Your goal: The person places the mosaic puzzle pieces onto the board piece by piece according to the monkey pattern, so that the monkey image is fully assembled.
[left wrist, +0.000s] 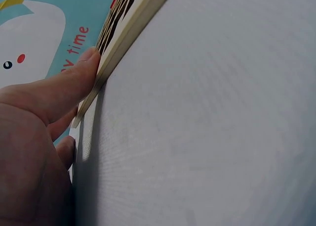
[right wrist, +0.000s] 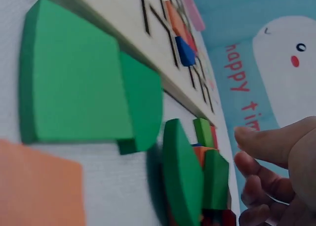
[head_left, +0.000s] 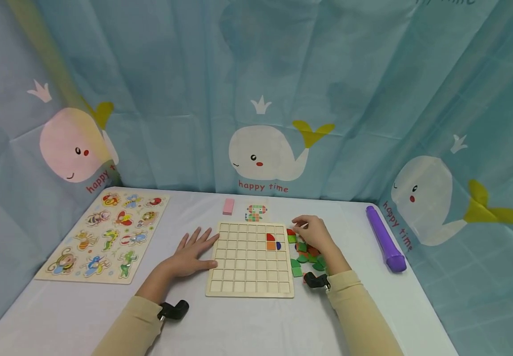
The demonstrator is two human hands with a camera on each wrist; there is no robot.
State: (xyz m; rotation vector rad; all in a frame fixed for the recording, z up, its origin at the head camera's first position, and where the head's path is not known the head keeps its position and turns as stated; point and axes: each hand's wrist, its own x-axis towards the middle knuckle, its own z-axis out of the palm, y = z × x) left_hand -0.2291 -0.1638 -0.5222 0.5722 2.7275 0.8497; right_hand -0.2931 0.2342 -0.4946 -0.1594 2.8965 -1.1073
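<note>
A wooden grid board [head_left: 241,267] holds a red piece [head_left: 270,237], an orange square [head_left: 271,245] and a blue piece [head_left: 278,245] at its upper right. With fingers spread, my left hand [head_left: 188,258] touches the board's left edge; in the left wrist view its thumb [left wrist: 79,77] rests against the board's side [left wrist: 126,40]. Over the far end of the loose coloured pieces [head_left: 302,258], right of the board, is my right hand [head_left: 315,236]. Thumb and forefinger of the right hand [right wrist: 284,161] stand slightly apart, with no piece visible between them.
A small pattern card [head_left: 255,213] and a pink block [head_left: 228,206] lie beyond the board. On the left is an insect puzzle board [head_left: 101,247], on the right a purple cylindrical object [head_left: 383,237]. A whale-print curtain [head_left: 172,148] hangs behind the table.
</note>
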